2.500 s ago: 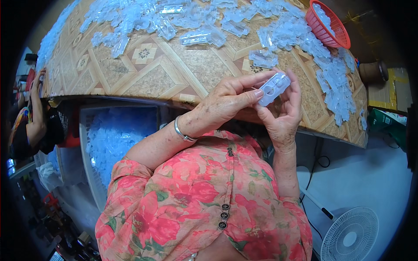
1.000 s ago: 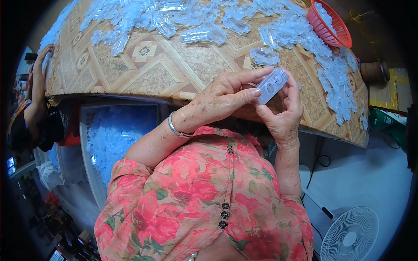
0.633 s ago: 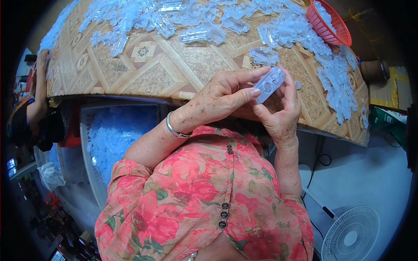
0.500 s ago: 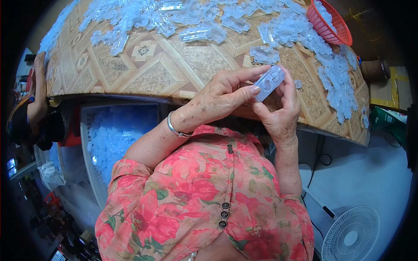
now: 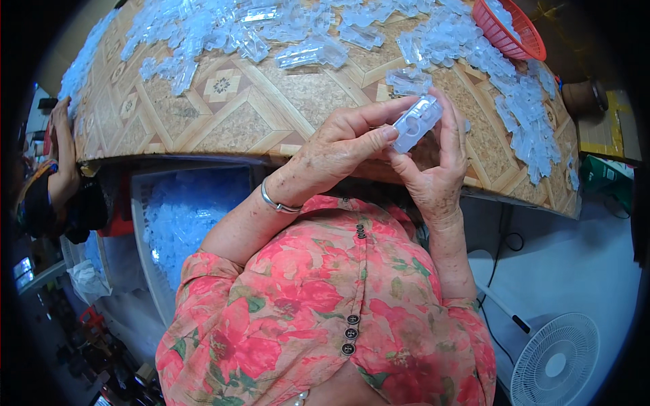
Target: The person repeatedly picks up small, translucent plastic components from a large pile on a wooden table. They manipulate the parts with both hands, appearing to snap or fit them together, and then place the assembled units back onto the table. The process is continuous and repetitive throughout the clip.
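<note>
She has a small clear plastic case, oblong with rounded recesses (image 5: pixel 416 122), pinched up between both hands just above the near edge of the table with the tan, diamond-patterned vinyl top (image 5: pixel 230 115). The left hand (image 5: pixel 338 152), with a thin silver bangle (image 5: pixel 276 203) at the wrist, clamps the case's lower end between thumb and forefinger; the right hand (image 5: pixel 433 169) cradles it from behind, fingers curled round the upper end and the thumb pressing from below. To my eye she is pressing two halves together, and doing that well means keeping the edges lined up, squeezing evenly from both ends, and holding it square so it does not twist or spring apart. Loose heaps of the same clear plastic pieces (image 5: pixel 203 30) lie across the far side of the table, more trailing down its right edge, and a red plastic basket (image 5: pixel 509 30) sits at the far right corner. Below the near edge stands a white bin full of clear pieces (image 5: pixel 179 223); a white floor fan (image 5: pixel 555 358) stands to her right.
</note>
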Motion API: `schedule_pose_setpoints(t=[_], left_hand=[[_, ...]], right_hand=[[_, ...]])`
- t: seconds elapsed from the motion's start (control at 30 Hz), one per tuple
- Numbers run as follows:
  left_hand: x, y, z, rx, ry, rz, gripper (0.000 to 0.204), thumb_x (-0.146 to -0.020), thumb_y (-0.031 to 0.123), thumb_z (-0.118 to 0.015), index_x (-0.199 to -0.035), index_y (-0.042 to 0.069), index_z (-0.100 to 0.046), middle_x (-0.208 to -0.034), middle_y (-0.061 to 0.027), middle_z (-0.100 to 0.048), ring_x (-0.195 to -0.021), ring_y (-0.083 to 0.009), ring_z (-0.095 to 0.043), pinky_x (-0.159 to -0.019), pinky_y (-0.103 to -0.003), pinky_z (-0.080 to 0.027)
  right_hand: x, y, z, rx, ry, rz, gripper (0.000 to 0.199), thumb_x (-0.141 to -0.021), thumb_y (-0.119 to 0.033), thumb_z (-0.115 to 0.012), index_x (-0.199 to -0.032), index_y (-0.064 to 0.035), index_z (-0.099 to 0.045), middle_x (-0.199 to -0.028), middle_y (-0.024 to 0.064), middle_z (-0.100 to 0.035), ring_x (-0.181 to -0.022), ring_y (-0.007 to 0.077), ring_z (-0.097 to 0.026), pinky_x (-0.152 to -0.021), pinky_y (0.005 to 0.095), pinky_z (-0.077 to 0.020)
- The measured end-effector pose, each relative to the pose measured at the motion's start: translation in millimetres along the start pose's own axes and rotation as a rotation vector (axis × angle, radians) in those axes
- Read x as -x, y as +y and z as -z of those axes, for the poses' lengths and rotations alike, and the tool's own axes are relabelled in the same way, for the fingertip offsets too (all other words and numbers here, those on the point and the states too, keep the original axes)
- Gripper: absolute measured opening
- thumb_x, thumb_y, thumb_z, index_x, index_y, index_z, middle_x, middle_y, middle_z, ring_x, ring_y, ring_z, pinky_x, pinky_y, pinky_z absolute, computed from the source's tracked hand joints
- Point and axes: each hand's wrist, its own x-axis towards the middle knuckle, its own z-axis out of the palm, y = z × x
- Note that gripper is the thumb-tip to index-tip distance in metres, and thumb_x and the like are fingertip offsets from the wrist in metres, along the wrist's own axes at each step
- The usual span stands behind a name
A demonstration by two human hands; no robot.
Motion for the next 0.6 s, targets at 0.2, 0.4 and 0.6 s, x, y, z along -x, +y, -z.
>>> schedule_pose_setpoints(t=[0.2,0.4,0.6], left_hand=[[-6,-3,-6,0.224,-0.001,-0.013,0.060,-0.104,0.014,-0.055,-0.158,0.007,-0.029,-0.141,-0.0096,-0.054,-0.119,-0.0195,-0.059,-0.103,-0.033,-0.050],[-10,-2,-7,0.146,-0.054,-0.011,0.062,-0.104,0.014,-0.054,-0.158,0.005,-0.027,-0.151,-0.0138,-0.046,-0.129,-0.0280,-0.057,-0.107,-0.039,-0.049],[-15,-2,-5,-0.091,-0.074,-0.081,0.063,-0.103,0.015,-0.055,-0.158,0.004,-0.027,-0.150,-0.0128,-0.046,-0.127,-0.0243,-0.058,-0.105,-0.037,-0.049]], right_hand=[[-5,-5,5,-0.138,0.009,-0.116,0.094,-0.072,-0.017,-0.088,-0.151,-0.0026,-0.039,-0.140,0.0186,-0.055,-0.128,0.0309,-0.057,-0.105,0.0402,-0.0479],[-13,-1,21,0.031,-0.074,0.078,0.095,-0.070,-0.018,-0.087,-0.151,-0.0028,-0.039,-0.143,0.0202,-0.053,-0.129,0.0329,-0.056,-0.108,0.0412,-0.0457],[-11,0,28,-0.073,-0.116,-0.063,0.092,-0.070,-0.017,-0.085,-0.149,-0.0023,-0.041,-0.143,0.0210,-0.051,-0.131,0.0349,-0.053,-0.109,0.0419,-0.0445]])
